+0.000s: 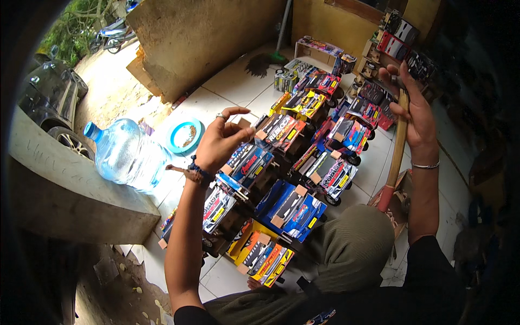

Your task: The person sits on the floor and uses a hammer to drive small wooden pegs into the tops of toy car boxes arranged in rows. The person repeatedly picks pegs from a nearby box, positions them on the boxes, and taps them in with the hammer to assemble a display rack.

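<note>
standing on white tiles [225, 97], toy trucks [295, 212], yellow wall [319, 24] behind, left grip [219, 143] parted, right grip [421, 122] round wooden stick [398, 149]

two hands: left hand [222, 142] near the centre, right hand [416, 111] at upper right. one stick [400, 142], right. one bangle [426, 166], right. at least ten toy trucks [311, 215] mid-frame; those at upper right overlap too much to count. one jug [127, 154] and one bowl [174, 140], left. one broom [259, 65], top. one car [51, 97], upper left.

Free air above close-packed toy trucks [297, 212], narrow gaps between
</note>
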### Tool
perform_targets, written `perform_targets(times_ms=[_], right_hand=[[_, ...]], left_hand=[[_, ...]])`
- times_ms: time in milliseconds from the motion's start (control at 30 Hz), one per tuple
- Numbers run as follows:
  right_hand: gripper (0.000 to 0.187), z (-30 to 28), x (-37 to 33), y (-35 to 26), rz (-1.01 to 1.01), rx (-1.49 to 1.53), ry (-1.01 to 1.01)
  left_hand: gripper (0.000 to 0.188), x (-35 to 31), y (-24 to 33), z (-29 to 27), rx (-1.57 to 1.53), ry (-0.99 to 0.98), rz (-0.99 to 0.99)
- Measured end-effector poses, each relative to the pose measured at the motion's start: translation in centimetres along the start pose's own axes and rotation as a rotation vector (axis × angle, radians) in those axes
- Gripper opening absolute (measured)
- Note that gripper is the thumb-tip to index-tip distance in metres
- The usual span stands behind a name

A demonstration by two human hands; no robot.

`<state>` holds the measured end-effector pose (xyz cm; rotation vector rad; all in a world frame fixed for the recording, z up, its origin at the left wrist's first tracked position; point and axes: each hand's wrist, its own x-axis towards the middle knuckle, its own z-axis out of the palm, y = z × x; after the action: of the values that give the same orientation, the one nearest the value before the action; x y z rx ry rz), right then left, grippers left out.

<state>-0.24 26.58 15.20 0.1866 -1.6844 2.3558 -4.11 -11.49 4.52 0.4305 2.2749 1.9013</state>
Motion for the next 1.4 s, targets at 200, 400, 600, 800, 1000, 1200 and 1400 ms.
perform_targets(times_ms=[200, 400, 600, 800, 1000, 1200, 1400], right_hand=[[0.041, 0.5, -5.7, 3.0, 0.143, -0.111, 0.201], [0.045, 1.3, -12.1, 4.1, 0.231, -0.126, 0.127], [0.048, 1.2, -13.2, 4.9, 0.197, -0.117, 0.131], [0.053, 2.1, -13.9, 5.1, 0.266, -0.096, 0.163], [0.057, 2.9, -14.4, 5.4, 0.297, -0.01, 0.126], [0.059, 3.2, -14.4, 5.7, 0.296, -0.075, 0.126], [0.061, 3.6, -14.2, 6.0, 0.315, -0.117, 0.123]], left_hand=[[0.033, 1.3, -2.1, -0.4, 0.121, 0.055, 0.016], [0.032, 1.5, -2.5, -1.3, -0.139, -0.137, -0.231], [0.029, 2.5, -4.3, -0.9, 0.027, -0.195, -0.281], [0.03, 3.2, -5.9, -1.7, -0.015, -0.221, -0.29], [0.031, 3.6, -6.8, -2.0, -0.018, -0.196, -0.344], [0.032, 3.6, -7.1, -1.8, -0.058, -0.178, -0.348], [0.031, 3.7, -7.0, -1.9, -0.003, -0.16, -0.353]])
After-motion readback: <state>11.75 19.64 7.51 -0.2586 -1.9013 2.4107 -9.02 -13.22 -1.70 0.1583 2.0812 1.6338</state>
